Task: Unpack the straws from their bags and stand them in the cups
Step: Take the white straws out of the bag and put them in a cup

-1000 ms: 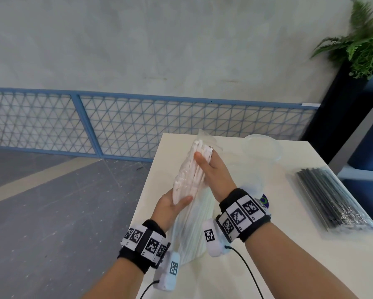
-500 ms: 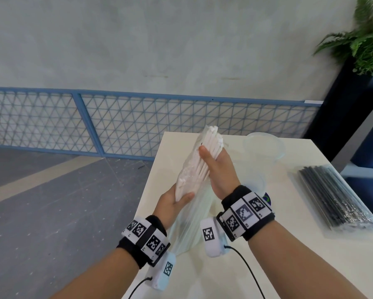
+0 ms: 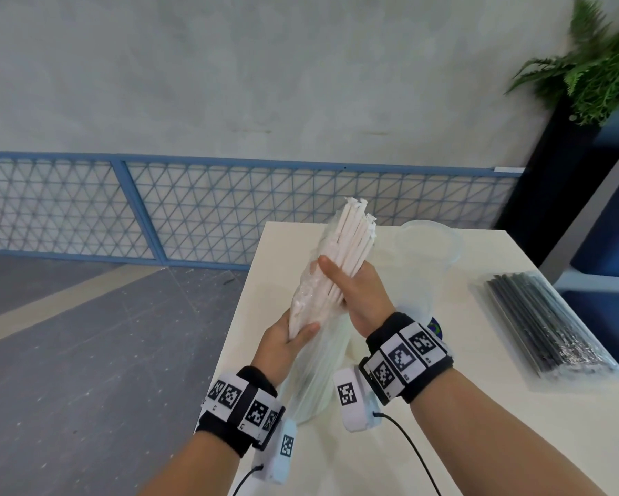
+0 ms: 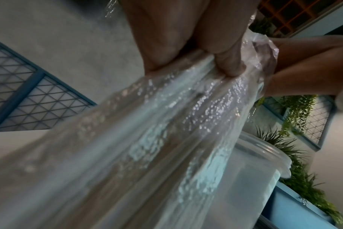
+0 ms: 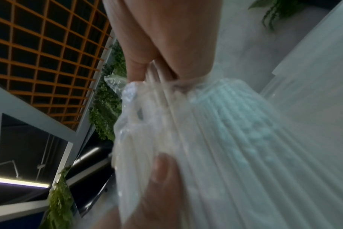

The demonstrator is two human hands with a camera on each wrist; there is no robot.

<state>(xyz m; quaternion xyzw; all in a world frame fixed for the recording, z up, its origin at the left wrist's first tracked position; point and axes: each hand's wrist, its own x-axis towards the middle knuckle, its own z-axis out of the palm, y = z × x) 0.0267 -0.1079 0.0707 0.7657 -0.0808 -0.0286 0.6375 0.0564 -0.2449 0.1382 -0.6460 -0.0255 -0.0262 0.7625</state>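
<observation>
I see my right hand [image 3: 361, 293] grasping the bundle of white straws [image 3: 351, 241] near its upper part, tips sticking out above the fingers. My left hand [image 3: 283, 343] grips the clear bag [image 3: 313, 374] lower down, thumb pressed on the plastic. The bag's bottom rests on the white table [image 3: 497, 442]. Just behind stands a clear cup [image 3: 431, 245]. A bag of black straws [image 3: 540, 323] lies at the right.
</observation>
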